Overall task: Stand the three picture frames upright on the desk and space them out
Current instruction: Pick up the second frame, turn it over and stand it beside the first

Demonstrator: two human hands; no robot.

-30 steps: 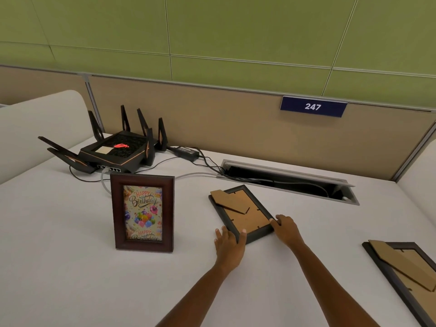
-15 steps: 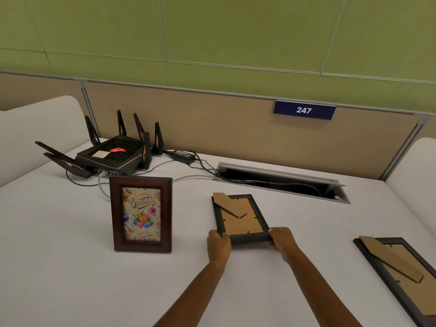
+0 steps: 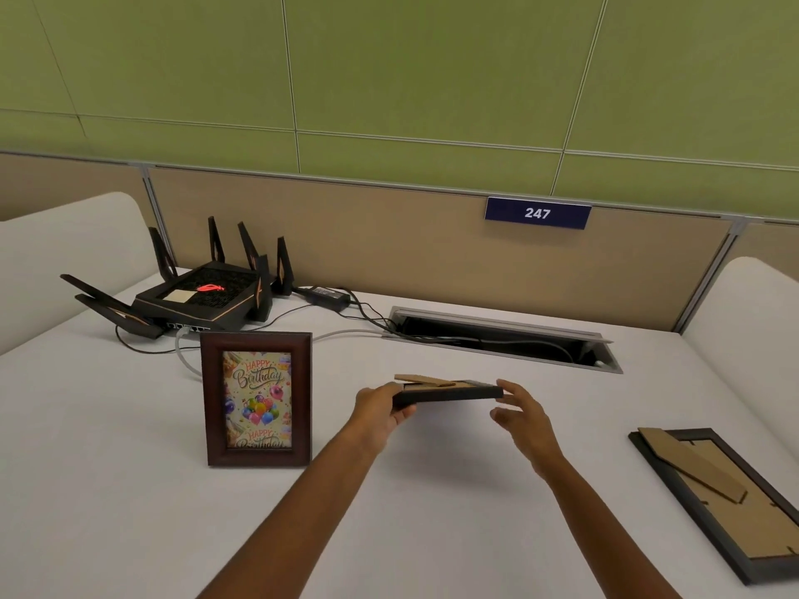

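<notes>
A brown frame (image 3: pixel 257 399) with a birthday picture stands upright on the white desk (image 3: pixel 129 490), left of centre. A small black frame (image 3: pixel 449 392) is lifted off the desk, seen nearly edge-on, its cardboard back and stand facing up. My left hand (image 3: pixel 380 415) grips its left end. My right hand (image 3: pixel 521 415) touches its right end with fingers spread. A larger dark frame (image 3: pixel 717 499) lies face down at the right, its cardboard stand on top.
A black router (image 3: pixel 203 298) with antennas sits at the back left, with a power brick (image 3: pixel 326 294) and cables running into an open cable slot (image 3: pixel 501 339). A tan partition with a "247" label (image 3: pixel 537 213) backs the desk.
The small black frame was lying flat while both hands turned it square; now it is raised off the desk and tilted nearly edge-on to me.
</notes>
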